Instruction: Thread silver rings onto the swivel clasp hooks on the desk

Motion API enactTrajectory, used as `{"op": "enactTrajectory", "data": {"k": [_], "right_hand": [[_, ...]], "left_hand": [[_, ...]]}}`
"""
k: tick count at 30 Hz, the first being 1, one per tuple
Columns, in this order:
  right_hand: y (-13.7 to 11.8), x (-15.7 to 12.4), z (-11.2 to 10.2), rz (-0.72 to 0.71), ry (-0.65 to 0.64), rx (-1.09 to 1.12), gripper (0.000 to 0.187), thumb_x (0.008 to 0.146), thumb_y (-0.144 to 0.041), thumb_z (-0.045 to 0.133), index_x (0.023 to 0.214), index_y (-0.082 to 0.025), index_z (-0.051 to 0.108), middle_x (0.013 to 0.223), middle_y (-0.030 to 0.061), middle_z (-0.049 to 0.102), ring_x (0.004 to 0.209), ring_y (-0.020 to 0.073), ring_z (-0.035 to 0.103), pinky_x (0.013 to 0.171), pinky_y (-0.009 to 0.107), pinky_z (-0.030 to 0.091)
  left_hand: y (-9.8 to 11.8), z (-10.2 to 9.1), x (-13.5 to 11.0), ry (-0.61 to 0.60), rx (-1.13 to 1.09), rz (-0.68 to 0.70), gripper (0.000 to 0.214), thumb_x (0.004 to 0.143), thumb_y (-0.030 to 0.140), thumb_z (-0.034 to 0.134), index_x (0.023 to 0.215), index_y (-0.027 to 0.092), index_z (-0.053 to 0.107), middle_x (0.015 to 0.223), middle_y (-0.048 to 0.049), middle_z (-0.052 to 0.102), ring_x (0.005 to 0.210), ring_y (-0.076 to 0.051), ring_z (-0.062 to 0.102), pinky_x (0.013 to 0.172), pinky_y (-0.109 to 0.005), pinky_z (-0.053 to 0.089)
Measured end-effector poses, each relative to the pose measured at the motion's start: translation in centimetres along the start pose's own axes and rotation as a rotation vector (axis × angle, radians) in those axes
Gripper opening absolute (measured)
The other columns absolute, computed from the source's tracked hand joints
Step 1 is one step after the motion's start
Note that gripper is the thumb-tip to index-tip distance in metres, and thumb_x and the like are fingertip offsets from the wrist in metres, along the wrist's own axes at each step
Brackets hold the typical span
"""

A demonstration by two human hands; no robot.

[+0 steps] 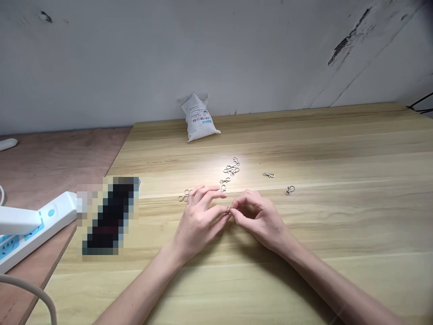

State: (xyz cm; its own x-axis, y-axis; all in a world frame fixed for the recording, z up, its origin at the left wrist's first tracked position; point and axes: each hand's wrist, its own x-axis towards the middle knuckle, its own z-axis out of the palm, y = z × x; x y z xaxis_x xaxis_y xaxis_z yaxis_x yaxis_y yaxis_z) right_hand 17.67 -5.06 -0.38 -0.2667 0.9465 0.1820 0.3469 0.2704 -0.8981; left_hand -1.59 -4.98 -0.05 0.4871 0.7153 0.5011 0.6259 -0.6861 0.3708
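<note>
My left hand (203,214) pinches a small metal ring (229,209) between thumb and index finger, its other fingers stretched out above the table. My right hand (259,216) meets it there, thumb and fingertips closed at the same ring. Whether a clasp is also between the fingers is too small and covered to tell. Just beyond my hands lie several silver swivel clasps (231,170). One single clasp (269,175) and another clasp (290,190) rest further right. Several loose split rings (181,198) lie beside my left hand, partly hidden by its fingers.
A white plastic packet (201,119) with a label stands near the wall at the back. To the left are a pixelated dark object (110,216) and a white power strip (50,221) with a plug in it. A grey cable (34,291) curves at the lower left.
</note>
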Motion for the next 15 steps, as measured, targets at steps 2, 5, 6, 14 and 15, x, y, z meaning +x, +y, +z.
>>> {"op": "enactTrajectory", "data": {"k": [2,5,6,14,15], "right_hand": [[0.0,-0.2,0.2,0.103,-0.007,0.156,0.01,0.085,-0.028,0.061,0.078,-0.02,0.063,0.075,0.0019,0.063,0.07,0.0151,0.055,0.063,0.029,0.044],[0.1,-0.3,0.2,0.18,-0.011,0.302,0.011,0.084,-0.029,0.063,0.078,-0.019,0.064,0.076,0.0018,0.064,0.066,0.0132,0.056,0.06,0.027,0.045],[0.1,-0.2,0.2,0.187,-0.008,0.321,0.011,0.083,-0.029,0.064,0.078,-0.019,0.064,0.076,0.0017,0.065,0.065,0.0129,0.056,0.06,0.027,0.045],[-0.4,-0.2,0.2,0.163,-0.019,0.346,0.009,0.084,-0.028,0.067,0.081,-0.02,0.069,0.078,0.002,0.069,0.07,0.0131,0.062,0.064,0.027,0.05],[-0.4,-0.3,0.2,0.158,-0.018,0.348,0.009,0.084,-0.029,0.067,0.083,-0.02,0.069,0.079,0.0024,0.07,0.072,0.0137,0.063,0.066,0.027,0.051]], "left_hand": [[0.4,-0.2,-0.1,-0.003,-0.084,-0.052,0.01,0.088,0.017,0.061,0.089,0.022,0.068,0.111,-0.0048,0.066,0.117,-0.024,0.053,0.1,-0.045,0.04],[0.8,-0.3,-0.2,-0.014,-0.173,-0.123,0.01,0.089,0.018,0.061,0.093,0.024,0.068,0.11,-0.0047,0.064,0.117,-0.023,0.052,0.101,-0.045,0.039],[0.9,-0.3,-0.2,-0.017,-0.191,-0.146,0.009,0.089,0.019,0.061,0.093,0.024,0.068,0.11,-0.0045,0.063,0.117,-0.023,0.052,0.102,-0.046,0.038],[1.6,-0.3,-0.2,-0.026,-0.291,-0.32,0.009,0.09,0.021,0.06,0.087,0.024,0.067,0.105,-0.0027,0.063,0.113,-0.022,0.053,0.105,-0.049,0.034],[1.6,-0.3,-0.2,-0.022,-0.307,-0.339,0.008,0.09,0.022,0.06,0.086,0.024,0.067,0.106,-0.003,0.063,0.113,-0.022,0.053,0.105,-0.05,0.035]]}}
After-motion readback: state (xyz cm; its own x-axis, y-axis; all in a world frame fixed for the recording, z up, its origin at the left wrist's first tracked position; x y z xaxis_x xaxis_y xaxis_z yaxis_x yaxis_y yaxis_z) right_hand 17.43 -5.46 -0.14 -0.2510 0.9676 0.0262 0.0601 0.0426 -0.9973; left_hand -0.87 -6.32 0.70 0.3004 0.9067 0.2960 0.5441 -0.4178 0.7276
